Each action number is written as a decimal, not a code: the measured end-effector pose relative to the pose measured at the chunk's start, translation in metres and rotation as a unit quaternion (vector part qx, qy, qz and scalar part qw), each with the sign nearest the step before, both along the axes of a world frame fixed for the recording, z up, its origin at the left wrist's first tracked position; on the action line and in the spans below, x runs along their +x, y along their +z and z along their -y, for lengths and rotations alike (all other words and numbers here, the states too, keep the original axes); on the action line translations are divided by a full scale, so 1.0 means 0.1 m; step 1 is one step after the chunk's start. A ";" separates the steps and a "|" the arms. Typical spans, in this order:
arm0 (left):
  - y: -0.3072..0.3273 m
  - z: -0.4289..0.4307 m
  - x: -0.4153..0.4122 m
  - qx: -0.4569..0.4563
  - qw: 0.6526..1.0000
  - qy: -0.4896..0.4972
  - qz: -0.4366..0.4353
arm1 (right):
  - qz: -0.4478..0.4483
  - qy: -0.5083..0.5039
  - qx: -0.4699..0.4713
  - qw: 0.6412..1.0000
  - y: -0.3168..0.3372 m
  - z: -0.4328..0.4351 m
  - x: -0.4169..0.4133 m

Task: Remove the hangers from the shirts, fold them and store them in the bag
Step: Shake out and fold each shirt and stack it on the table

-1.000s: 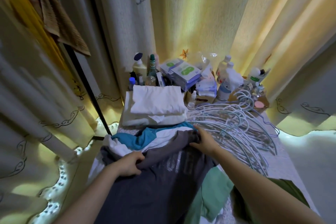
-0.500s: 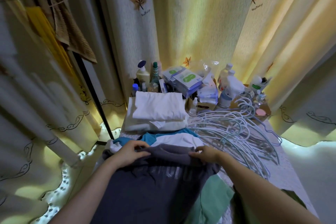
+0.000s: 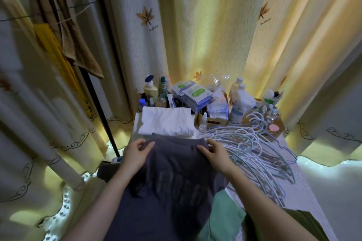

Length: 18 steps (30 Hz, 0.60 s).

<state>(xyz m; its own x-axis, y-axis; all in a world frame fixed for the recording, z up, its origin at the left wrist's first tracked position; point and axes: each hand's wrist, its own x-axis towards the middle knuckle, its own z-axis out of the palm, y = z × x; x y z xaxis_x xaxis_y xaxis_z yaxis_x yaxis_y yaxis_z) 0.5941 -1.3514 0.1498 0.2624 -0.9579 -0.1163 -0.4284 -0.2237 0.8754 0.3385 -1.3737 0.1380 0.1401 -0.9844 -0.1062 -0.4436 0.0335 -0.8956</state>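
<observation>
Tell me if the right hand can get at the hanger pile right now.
Probably yes: the hanger pile lies uncovered just beside the right hand, nothing between them, though its grip on the grey shirt must let go first.

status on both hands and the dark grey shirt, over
Both pinching: left hand and right hand on top edge of dark grey printed shirt. Edge reaches folded white shirts. Pile of pale blue wire hangers beside right hand.
</observation>
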 end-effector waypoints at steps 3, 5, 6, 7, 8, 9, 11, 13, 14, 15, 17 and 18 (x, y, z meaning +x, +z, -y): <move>0.17 -0.09 -0.40 -0.038 0.999 0.000 -0.031 | 0.091 -0.025 0.007 0.996 0.21 -0.16 0.36; 0.19 -0.19 -0.63 -0.055 0.997 -0.028 -0.054 | 0.151 -0.028 0.030 0.988 0.27 -0.28 0.55; 0.18 -0.25 -0.71 -0.062 0.996 -0.036 -0.051 | 0.175 -0.037 0.044 0.983 0.30 -0.34 0.61; 0.16 -0.30 -0.76 -0.072 0.996 -0.035 -0.039 | 0.190 -0.046 0.061 0.979 0.32 -0.40 0.63; 0.15 -0.36 -0.77 -0.083 0.996 -0.028 -0.026 | 0.204 -0.054 0.080 0.974 0.34 -0.45 0.64; 0.13 -0.42 -0.76 -0.092 0.995 -0.024 -0.019 | 0.217 -0.058 0.100 0.969 0.36 -0.50 0.62; 0.10 -0.51 -0.71 -0.099 0.994 -0.037 -0.031 | 0.234 -0.045 0.138 0.961 0.41 -0.58 0.57; 0.06 -0.59 -0.66 -0.090 0.993 -0.064 -0.049 | 0.235 -0.014 0.151 0.960 0.46 -0.65 0.51; 0.05 -0.63 -0.64 -0.088 0.992 -0.079 -0.052 | 0.237 0.000 0.146 0.960 0.48 -0.69 0.49; 0.05 -0.67 -0.62 -0.092 0.990 -0.094 -0.057 | 0.239 0.005 0.138 0.961 0.49 -0.72 0.48; 0.07 -0.73 -0.61 -0.101 0.984 -0.124 -0.074 | 0.242 -0.005 0.126 0.962 0.52 -0.76 0.49; 0.09 -0.76 -0.61 -0.102 0.982 -0.140 -0.078 | 0.234 -0.010 0.120 0.965 0.53 -0.78 0.50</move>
<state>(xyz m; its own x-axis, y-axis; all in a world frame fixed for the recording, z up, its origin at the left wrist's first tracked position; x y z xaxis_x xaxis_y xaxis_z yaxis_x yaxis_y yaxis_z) 0.5333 -1.2753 0.1584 -0.0198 -0.9975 0.0683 -0.3056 0.0711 0.9495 0.3885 -1.2959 0.1910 0.2095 -0.9421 -0.2617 0.0114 0.2700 -0.9628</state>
